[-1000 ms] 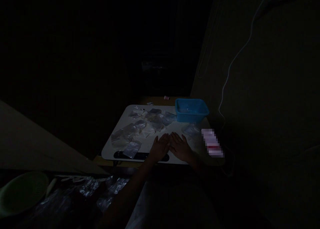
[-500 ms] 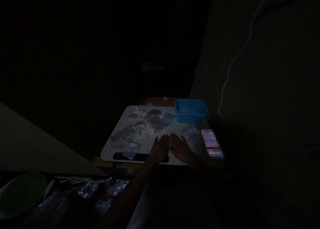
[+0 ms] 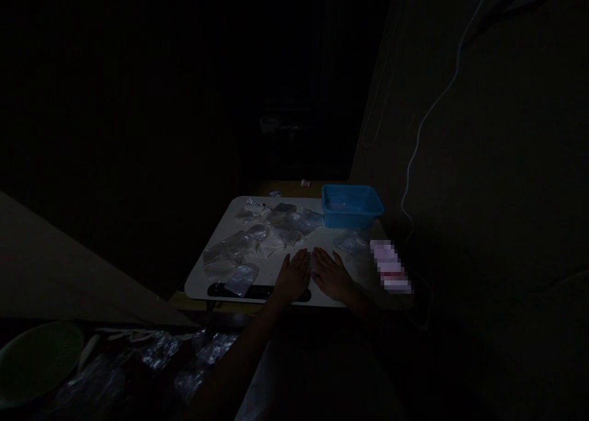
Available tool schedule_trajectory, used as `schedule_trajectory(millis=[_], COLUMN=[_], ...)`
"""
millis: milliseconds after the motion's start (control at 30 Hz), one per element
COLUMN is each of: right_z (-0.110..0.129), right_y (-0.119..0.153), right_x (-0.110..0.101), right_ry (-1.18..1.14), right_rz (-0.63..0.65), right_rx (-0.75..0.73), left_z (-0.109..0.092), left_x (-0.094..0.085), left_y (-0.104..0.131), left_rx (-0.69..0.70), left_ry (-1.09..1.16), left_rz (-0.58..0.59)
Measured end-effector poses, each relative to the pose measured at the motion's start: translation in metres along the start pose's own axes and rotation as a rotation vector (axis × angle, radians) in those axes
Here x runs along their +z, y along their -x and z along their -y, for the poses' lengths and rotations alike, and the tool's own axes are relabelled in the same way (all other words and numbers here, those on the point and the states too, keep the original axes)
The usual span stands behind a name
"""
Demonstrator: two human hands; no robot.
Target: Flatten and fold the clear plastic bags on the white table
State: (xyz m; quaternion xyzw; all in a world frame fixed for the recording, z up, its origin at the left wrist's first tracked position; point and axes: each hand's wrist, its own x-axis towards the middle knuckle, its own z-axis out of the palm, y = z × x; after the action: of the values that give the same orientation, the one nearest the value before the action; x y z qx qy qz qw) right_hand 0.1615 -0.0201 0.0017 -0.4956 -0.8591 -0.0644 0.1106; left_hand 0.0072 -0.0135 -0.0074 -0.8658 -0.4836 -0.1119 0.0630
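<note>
Side by side on the white table (image 3: 197,281), near its front edge, my left hand (image 3: 293,276) and my right hand (image 3: 332,276) lie palm down with fingers stretched out. A small clear plastic piece (image 3: 312,262) shows between them, partly covered by the fingers. Several clear plastic bags (image 3: 232,247) are spread over the left and middle of the table. One bag (image 3: 242,278) overlaps the dark strip (image 3: 267,291) at the front edge. Another clear bag (image 3: 353,241) lies beyond my right hand.
A blue basin (image 3: 352,218) stands at the back right corner. At the right edge lies a pixelated pinkish item (image 3: 390,266). A small pink-white object (image 3: 305,183) is behind the table. At lower left are a green round basket (image 3: 41,359) and crumpled plastic (image 3: 159,349). A white cable (image 3: 419,132) hangs at right.
Both hands remain in nearly the same place; a little more of the plastic piece shows between them. The whole view has shifted very slightly.
</note>
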Motion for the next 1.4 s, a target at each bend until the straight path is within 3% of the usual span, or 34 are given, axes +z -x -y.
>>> schedule_trajectory(millis=[200, 533, 967, 1400], right_z=[-0.0006, -0.0007, 0.0003, 0.0009], right_y=[0.0016, -0.0001, 0.0, 0.0007], right_x=[0.0026, 0.0052, 0.0092, 0.0054], right_ry=[0.034, -0.02, 0.027, 0.043], right_rz=[-0.074, -0.001, -0.052, -0.037], right_rx=[0.019, -0.01, 0.085, 0.03], left_z=[0.0011, 0.0014, -0.0002, -0.0005], left_x=[0.0083, 0.0077, 0.0086, 0.0055], left_y=[0.0009, 0.0025, 0.0012, 0.0008], left_rx=[-0.012, -0.019, -0.034, -0.072], left_ry=[-0.014, -0.002, -0.053, 0.009], left_rz=[-0.025, -0.051, -0.018, -0.061])
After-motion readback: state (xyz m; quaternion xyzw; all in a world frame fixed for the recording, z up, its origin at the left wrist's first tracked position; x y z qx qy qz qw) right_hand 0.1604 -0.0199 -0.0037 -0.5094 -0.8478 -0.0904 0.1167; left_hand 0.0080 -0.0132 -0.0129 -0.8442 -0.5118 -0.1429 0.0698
